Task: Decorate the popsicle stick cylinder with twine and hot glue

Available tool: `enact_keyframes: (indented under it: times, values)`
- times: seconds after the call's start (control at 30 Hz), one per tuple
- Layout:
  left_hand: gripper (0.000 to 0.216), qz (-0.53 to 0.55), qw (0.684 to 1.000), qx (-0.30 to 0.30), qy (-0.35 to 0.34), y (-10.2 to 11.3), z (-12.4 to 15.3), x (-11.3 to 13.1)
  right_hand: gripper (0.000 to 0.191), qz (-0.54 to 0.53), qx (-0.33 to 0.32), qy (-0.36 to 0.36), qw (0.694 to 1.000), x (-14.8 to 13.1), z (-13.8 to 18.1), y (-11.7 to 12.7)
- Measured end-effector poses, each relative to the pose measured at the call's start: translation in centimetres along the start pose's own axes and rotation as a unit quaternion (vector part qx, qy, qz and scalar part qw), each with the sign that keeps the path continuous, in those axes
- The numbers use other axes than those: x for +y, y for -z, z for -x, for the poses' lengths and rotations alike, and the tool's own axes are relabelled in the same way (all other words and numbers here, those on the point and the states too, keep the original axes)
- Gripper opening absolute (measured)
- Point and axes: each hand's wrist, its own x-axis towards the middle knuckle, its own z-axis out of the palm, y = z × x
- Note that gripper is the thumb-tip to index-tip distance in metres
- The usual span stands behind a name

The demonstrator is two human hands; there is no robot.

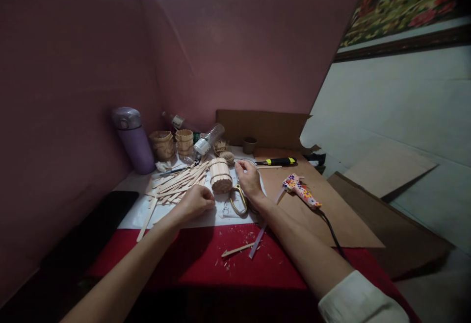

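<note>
A small barrel-shaped cup of wooden craft sticks (221, 175), wrapped with twine bands, lies on its side between my hands. My left hand (196, 201) is just left of and below it, its fingers pinched together; whatever they hold is too small to make out. On the other side my right hand (250, 178) has thumb and fingers pressed together, and I cannot see what is in them. Scissors with gold handles (239, 200) lie below the cup, partly hidden by my right hand. A ball of twine (226, 157) sits behind the cup.
Loose craft sticks (184, 182) are piled left. Behind stand two stick cups (163, 145), a purple bottle (134, 141) and a clear plastic bottle (209, 139). Right, a flowered glue gun (301, 191) and a yellow-black knife (279, 161) rest on cardboard (324, 230).
</note>
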Motion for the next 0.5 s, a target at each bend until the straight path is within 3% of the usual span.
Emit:
enact_keyframes:
  times: [0.17,0.33,0.5]
  values:
    - [0.018,-0.031,0.995,0.075,-0.056,-0.2,-0.3,-0.8,0.025,0.003,-0.008,-0.006,1.000,0.0,-0.1,0.1]
    - [0.010,-0.027,0.991,0.101,-0.087,1.3,-0.5,-0.3,0.026,0.015,-0.009,-0.006,1.000,-0.5,-0.1,0.4]
    - [0.021,0.063,0.986,0.149,-0.038,2.9,-2.2,0.9,0.032,0.035,-0.035,0.015,0.999,-1.5,0.5,0.5]
